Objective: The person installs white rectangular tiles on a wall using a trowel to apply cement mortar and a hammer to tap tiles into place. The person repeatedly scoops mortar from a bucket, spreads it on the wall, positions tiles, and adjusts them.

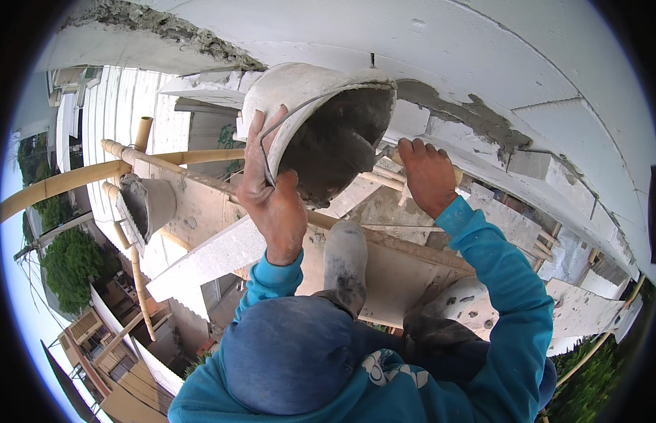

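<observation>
A mortar-caked white bucket (pixel 293 81) is tipped on its side in front of me, its mouth toward me. Grey wet mortar (pixel 335 148) lines the inside. My left hand (pixel 275 204) grips the rim at the bucket's left, beside its wire handle (pixel 263 151), thumb at the lip and fingers spread along the outer wall. Just right of the mouth, my right hand (pixel 430 176) is closed around the wooden handle of what looks like a trowel (pixel 393 156). Its metal end reaches toward the bucket opening and the blade is hard to make out.
A white block wall (pixel 483 53) with a mortar seam (pixel 469 116) runs along the top. Below are scaffold boards (pixel 391 299), my boot (pixel 345 261) on them. Left stand bamboo poles (pixel 60 185) and a second bucket (pixel 155 201); beyond the scaffold the ground drops away to houses and trees.
</observation>
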The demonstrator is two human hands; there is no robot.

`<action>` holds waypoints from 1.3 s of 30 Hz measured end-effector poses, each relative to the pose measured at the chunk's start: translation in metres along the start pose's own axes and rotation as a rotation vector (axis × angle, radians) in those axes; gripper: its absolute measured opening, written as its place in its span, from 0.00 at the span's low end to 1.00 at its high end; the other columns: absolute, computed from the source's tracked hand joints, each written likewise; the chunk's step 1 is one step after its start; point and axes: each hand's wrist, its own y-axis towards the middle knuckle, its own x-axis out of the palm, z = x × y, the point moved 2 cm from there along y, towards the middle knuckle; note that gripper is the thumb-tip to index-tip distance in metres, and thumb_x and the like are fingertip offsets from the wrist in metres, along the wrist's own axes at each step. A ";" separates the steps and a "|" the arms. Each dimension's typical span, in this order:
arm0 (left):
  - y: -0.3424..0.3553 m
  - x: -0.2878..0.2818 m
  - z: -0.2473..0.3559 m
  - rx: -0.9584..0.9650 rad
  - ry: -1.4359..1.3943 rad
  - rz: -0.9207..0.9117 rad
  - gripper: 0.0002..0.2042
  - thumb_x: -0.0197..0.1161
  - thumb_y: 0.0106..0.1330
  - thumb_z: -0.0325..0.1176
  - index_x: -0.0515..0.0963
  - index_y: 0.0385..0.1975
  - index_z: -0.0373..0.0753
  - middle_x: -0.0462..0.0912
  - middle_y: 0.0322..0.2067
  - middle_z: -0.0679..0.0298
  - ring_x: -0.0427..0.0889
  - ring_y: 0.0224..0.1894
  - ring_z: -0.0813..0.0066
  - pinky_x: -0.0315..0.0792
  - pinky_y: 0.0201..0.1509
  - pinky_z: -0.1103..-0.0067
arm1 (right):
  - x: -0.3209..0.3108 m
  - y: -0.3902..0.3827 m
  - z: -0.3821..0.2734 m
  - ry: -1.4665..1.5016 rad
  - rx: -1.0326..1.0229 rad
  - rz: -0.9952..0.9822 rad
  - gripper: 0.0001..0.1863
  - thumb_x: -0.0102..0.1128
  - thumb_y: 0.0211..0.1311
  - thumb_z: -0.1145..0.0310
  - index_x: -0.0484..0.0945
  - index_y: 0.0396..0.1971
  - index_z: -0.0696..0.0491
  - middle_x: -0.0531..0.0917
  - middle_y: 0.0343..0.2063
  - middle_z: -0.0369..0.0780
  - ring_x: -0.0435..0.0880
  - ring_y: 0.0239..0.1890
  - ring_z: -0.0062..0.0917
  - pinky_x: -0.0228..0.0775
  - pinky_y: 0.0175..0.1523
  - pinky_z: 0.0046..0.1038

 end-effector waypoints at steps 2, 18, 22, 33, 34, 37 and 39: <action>-0.003 -0.003 -0.003 0.042 0.084 -0.071 0.31 0.44 0.42 0.18 0.77 0.52 0.29 0.78 0.56 0.55 0.66 0.66 0.60 0.54 0.72 0.67 | 0.005 -0.016 -0.012 0.185 -0.001 0.001 0.11 0.59 0.53 0.72 0.70 0.37 0.53 0.79 0.29 0.42 0.83 0.33 0.35 0.76 0.36 0.38; -0.018 -0.001 -0.029 -0.371 -0.300 0.095 0.30 0.47 0.45 0.19 0.74 0.55 0.26 0.78 0.52 0.53 0.76 0.55 0.66 0.65 0.64 0.73 | 0.028 -0.169 0.091 0.820 0.520 -0.049 0.21 0.64 0.52 0.67 0.76 0.47 0.56 0.84 0.32 0.50 0.86 0.37 0.40 0.76 0.43 0.35; -0.019 -0.003 -0.033 -0.268 0.108 0.013 0.29 0.47 0.47 0.20 0.74 0.55 0.27 0.79 0.51 0.55 0.76 0.54 0.68 0.65 0.62 0.76 | 0.048 -0.228 0.116 0.845 0.837 0.035 0.17 0.63 0.54 0.66 0.76 0.42 0.58 0.82 0.28 0.45 0.82 0.30 0.32 0.74 0.38 0.34; -0.013 0.000 -0.040 -0.365 -0.125 0.089 0.27 0.47 0.50 0.21 0.75 0.54 0.27 0.80 0.48 0.56 0.78 0.50 0.70 0.66 0.58 0.79 | -0.017 -0.192 0.171 1.775 1.436 0.051 0.10 0.60 0.63 0.62 0.71 0.34 0.51 0.74 0.21 0.35 0.74 0.18 0.22 0.71 0.21 0.28; -0.014 -0.001 -0.040 -0.378 -0.146 0.097 0.27 0.47 0.50 0.21 0.75 0.54 0.27 0.80 0.48 0.56 0.78 0.50 0.70 0.66 0.58 0.79 | -0.028 -0.190 0.168 1.717 1.458 0.045 0.10 0.60 0.63 0.62 0.71 0.34 0.50 0.74 0.22 0.35 0.74 0.18 0.22 0.70 0.21 0.28; -0.014 -0.001 -0.040 -0.406 -0.188 0.100 0.27 0.47 0.50 0.20 0.75 0.54 0.27 0.80 0.48 0.56 0.78 0.50 0.70 0.66 0.58 0.78 | -0.052 -0.195 0.146 1.490 1.553 0.094 0.12 0.60 0.63 0.62 0.69 0.35 0.52 0.73 0.23 0.36 0.75 0.18 0.21 0.73 0.20 0.27; -0.014 0.000 -0.041 -0.407 -0.195 0.075 0.27 0.47 0.50 0.20 0.74 0.55 0.27 0.80 0.48 0.56 0.78 0.50 0.70 0.66 0.58 0.78 | -0.050 -0.198 0.121 1.451 1.421 0.178 0.13 0.60 0.63 0.62 0.68 0.36 0.53 0.73 0.23 0.37 0.75 0.17 0.21 0.75 0.20 0.27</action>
